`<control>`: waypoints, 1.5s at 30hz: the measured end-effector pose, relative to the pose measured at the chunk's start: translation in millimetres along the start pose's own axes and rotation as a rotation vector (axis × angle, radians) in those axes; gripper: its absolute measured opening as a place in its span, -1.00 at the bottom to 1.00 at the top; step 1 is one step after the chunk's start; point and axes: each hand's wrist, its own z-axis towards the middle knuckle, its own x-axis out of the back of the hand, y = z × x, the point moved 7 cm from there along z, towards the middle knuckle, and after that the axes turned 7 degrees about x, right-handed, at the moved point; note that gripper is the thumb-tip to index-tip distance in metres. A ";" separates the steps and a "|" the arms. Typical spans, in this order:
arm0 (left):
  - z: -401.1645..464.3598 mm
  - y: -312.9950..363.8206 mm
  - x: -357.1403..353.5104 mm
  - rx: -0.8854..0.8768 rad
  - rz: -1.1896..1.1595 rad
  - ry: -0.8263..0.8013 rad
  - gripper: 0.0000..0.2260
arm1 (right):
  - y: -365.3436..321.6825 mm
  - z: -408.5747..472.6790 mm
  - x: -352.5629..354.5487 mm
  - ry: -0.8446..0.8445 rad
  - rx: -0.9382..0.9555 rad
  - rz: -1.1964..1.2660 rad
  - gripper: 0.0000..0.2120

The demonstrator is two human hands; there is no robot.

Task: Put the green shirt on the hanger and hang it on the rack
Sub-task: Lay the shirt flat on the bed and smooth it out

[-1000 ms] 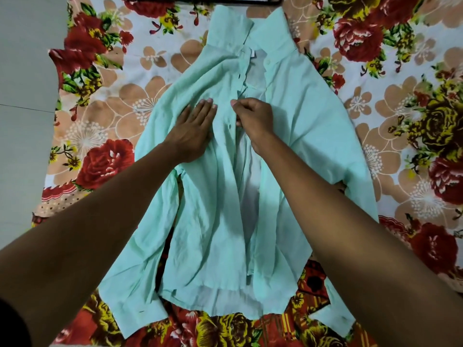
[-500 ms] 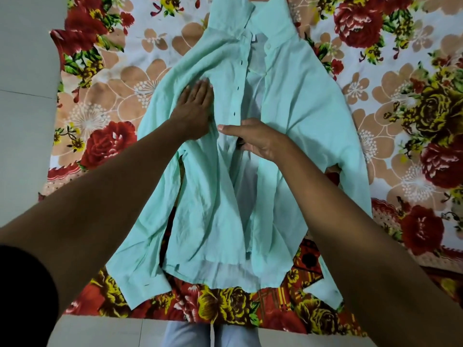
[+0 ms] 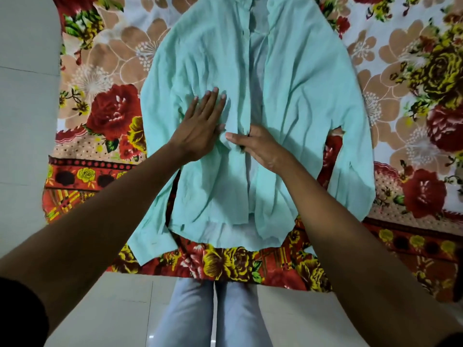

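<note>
Meanwhile, we press our flat left hand [image 3: 200,132] on the crumpled mint-green cotton shirt [image 3: 300,96]; our right hand [image 3: 260,146] pinches its placket, where a dark button risks tearing if yanked.

Floral bedsheet [image 3: 105,116], red, yellow and tan blooms, covers frame from 9 through 3 o'clock. Pale tiled floor [image 3: 112,309] at 6 and 9 o'clock; grout lines visible. Even, soft light.

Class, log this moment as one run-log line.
left hand: flat on shirt | right hand: pinching placket | shirt: spread on floral sheet, unbuttoned | hanger: not visible
</note>
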 end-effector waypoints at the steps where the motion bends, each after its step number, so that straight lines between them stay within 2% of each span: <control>1: -8.6 4.6 -1.0 -0.027 0.006 0.004 -0.43 | -1.9 -7.7 -2.4 0.014 0.019 0.028 -0.67; 2: -14.0 4.9 -4.1 -0.040 0.033 -0.006 -0.43 | -1.1 -13.0 -2.5 0.030 0.009 -0.005 -0.68; 4: -18.6 -3.1 -12.7 -0.016 0.102 -0.044 -0.44 | 3.5 -22.9 -2.7 0.006 -0.071 -0.224 -0.68; 6: -18.7 -13.2 -19.0 0.028 0.165 -0.092 -0.43 | 8.0 -31.4 -6.8 -0.110 -0.148 -0.453 -0.62; 7: -16.8 -15.9 -20.0 0.040 0.176 -0.106 -0.42 | 8.0 -33.7 -9.0 -0.147 -0.162 -0.485 -0.60; 10: -17.2 -17.3 -13.7 0.121 0.169 -0.119 -0.37 | 1.8 -43.8 -18.2 -0.150 -0.143 -0.384 -0.60; 13: -25.6 -2.5 -3.8 0.187 0.088 -0.068 -0.27 | 0.4 -49.8 -21.6 -0.146 -0.118 -0.397 -0.61; 16: -46.6 25.8 1.2 -0.010 -0.079 -0.006 -0.27 | 3.0 -58.0 -26.8 -0.090 -0.087 -0.322 -0.61; 18: -60.7 29.9 -13.4 -0.104 -0.083 -0.073 -0.34 | 12.6 -60.9 -24.8 -0.022 -0.096 -0.306 -0.57; 19: -65.3 25.6 -22.8 -0.109 -0.034 -0.104 -0.38 | 17.4 -62.7 -24.5 -0.019 -0.115 -0.383 -0.53; 21: -69.5 13.3 -36.6 -0.077 0.080 -0.149 -0.41 | 32.3 -68.4 -23.8 -0.112 -0.209 -0.618 -0.43; 23: -71.6 6.7 -41.6 -0.057 0.141 -0.167 -0.39 | 43.0 -74.2 -22.8 -0.151 -0.280 -0.714 -0.42; 25: -71.8 5.5 -39.2 -0.010 0.145 -0.162 -0.36 | 45.8 -76.2 -25.1 -0.135 -0.266 -0.690 -0.37; 27: -74.1 10.2 -34.1 0.088 0.079 -0.154 -0.34 | 50.1 -80.0 -31.8 -0.136 -0.226 -0.624 -0.18; 28: -75.2 14.9 -30.3 0.121 0.024 -0.131 -0.34 | 51.2 -82.4 -34.4 -0.120 -0.230 -0.597 -0.16; 31: -90.8 34.0 -27.5 0.034 -0.125 -0.092 -0.44 | 47.7 -93.6 -44.0 -0.050 -0.213 -0.496 -0.53; 32: -97.5 35.5 -31.9 -0.003 -0.137 -0.113 -0.45 | 47.8 -94.5 -45.6 -0.026 -0.190 -0.465 -0.60; 34: -106.8 26.8 -44.3 0.003 -0.084 -0.183 -0.44 | 49.9 -99.4 -49.5 -0.007 -0.163 -0.385 -0.59; 36: -107.6 14.5 -53.7 0.045 -0.008 -0.244 -0.45 | 56.4 -105.7 -52.4 -0.010 -0.215 -0.346 -0.61; 39: -105.8 13.8 -53.4 0.034 0.003 -0.280 -0.43 | 68.4 -111.6 -52.7 -0.106 -0.241 -0.509 -0.71; 42: -109.4 24.1 -40.3 0.068 -0.123 -0.182 -0.46 | 76.0 -111.1 -47.1 -0.027 -0.212 -0.589 -0.80; 45: -125.4 34.0 -28.6 0.139 -0.283 -0.008 -0.51 | 78.8 -112.2 -47.8 0.058 -0.136 -0.568 -0.65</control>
